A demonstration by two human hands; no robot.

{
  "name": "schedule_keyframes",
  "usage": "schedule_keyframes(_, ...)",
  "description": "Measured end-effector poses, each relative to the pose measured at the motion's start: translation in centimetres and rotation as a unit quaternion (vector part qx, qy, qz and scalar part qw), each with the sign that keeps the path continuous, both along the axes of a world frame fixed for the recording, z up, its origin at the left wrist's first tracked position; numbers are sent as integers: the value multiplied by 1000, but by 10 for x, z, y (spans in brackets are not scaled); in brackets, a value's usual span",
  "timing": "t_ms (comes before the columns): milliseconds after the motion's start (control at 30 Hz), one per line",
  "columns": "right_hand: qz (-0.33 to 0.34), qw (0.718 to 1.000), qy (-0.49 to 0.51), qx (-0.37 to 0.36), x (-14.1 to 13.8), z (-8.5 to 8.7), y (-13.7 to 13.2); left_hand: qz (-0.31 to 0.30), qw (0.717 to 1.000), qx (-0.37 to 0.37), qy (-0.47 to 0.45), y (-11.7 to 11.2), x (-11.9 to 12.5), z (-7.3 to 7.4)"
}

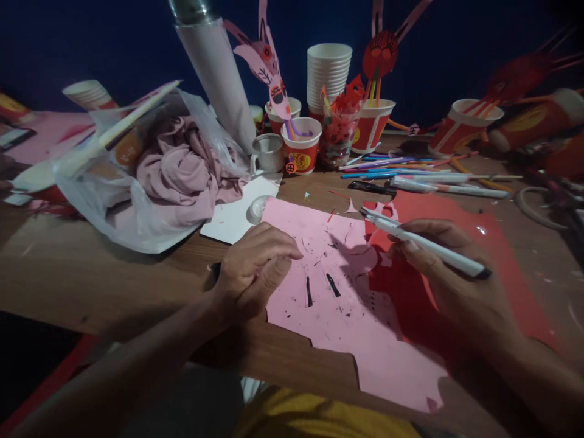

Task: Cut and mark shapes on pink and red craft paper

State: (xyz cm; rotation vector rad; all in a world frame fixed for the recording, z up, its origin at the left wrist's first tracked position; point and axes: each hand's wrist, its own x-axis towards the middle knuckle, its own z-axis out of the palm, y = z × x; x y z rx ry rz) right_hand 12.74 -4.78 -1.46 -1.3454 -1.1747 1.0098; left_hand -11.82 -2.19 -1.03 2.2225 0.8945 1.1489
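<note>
A slim white pen-like tool (433, 246) with a narrow grey tip and a dark end is gripped in my right hand (449, 261), above red paper (479, 261). Its tip points left over the upper edge of a pink paper sheet (319, 328). My left hand (258, 267) is over the sheet's left edge, fingers curled and thumb close to the index finger; whether anything is pinched there cannot be seen. Two black strips (333, 285) and many small dark scraps lie on the pink sheet, which has a stepped lower edge.
Behind are red-and-white paper cups (302, 149), paper figures on sticks (380, 55), a metal mug (267, 153) and colored pens (401, 164). A plastic bag (146, 225) with pinkish cloth (182, 164) stands left, beside a tall white flask (214, 73).
</note>
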Motion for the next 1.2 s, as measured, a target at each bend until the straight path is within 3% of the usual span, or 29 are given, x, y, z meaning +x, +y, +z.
schedule_keyframes(133, 37, 999, -21, -13, -2, 2, -4, -35, 996, 40, 72, 0, 4, -5)
schedule_keyframes(333, 71, 986, -144, -39, -8, 7, -12, -84, 971, 64, 215, -7, 8, -9)
schedule_keyframes(500, 67, 979, -190, -38, -15, 8, -15, -78, 971, 53, 218, -8, 9, -12)
schedule_keyframes(733, 140, 970, -199, -4, -20, 5, -12, -93, 969, 45, 226, -8, 10, -14)
schedule_keyframes(1200, 138, 956, -259, 13, -21, 0, -11, -104, 961, 68, 246, -4, 11, -11)
